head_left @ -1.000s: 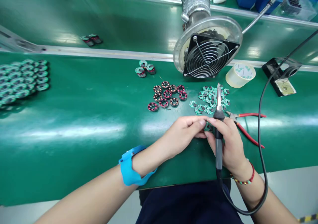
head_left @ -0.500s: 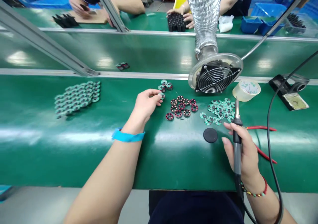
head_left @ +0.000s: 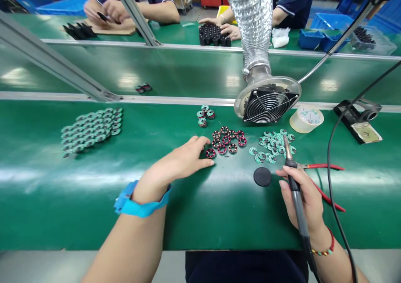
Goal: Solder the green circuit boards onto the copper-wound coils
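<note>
My left hand [head_left: 184, 159] reaches over the green bench, thumb and forefinger around the nearest black-and-red coil ring [head_left: 211, 153] of a small cluster [head_left: 228, 140]. My right hand [head_left: 302, 195] grips a soldering iron [head_left: 293, 178], tip pointing up toward a heap of small green round circuit boards [head_left: 272, 145]. A black round disc [head_left: 262, 176] lies just left of my right hand. Three finished pieces [head_left: 204, 116] sit behind the cluster.
A fume fan [head_left: 267, 100] on a foil duct hangs at the back. Tape roll [head_left: 306, 119], iron stand [head_left: 360, 120] and red-handled pliers [head_left: 326, 182] lie on the right. Many green boards [head_left: 90, 128] are spread at left. Other people work at the far bench.
My left hand left the piece it carried beside the two at the back and came back down to the nearest coil ring. The right hand with the iron barely moved.
</note>
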`<state>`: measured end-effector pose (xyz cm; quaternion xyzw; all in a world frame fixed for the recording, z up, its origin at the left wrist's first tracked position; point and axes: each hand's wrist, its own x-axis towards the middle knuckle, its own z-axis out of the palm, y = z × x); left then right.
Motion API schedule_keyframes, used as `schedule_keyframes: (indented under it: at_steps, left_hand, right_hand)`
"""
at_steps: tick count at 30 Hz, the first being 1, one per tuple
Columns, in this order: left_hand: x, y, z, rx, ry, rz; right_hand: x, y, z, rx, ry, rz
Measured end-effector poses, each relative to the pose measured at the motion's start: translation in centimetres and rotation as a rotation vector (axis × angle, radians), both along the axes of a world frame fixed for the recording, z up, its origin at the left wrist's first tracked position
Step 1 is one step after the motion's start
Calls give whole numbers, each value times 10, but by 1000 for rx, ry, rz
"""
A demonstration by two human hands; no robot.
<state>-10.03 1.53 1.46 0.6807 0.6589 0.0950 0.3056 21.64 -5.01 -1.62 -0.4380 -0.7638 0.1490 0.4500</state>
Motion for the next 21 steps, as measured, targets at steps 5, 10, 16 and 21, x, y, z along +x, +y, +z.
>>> schedule_keyframes:
  at_steps: [5, 10, 16, 21]
  left_hand:
    - [5, 1, 11, -76, -55, -152]
    - [42, -12, 24, -127, -432, -370]
    - [90, -37, 19, -66, -566, -631]
    - [91, -39, 13, -137, -758, -388]
  right_hand:
    - [-5, -2, 2, -44, 25, 42]
    - [-16, -5, 7, -223, 95, 169]
    - [-16, -5, 20, -416, 195, 354]
    - [-14, -6, 16, -312, 153, 263]
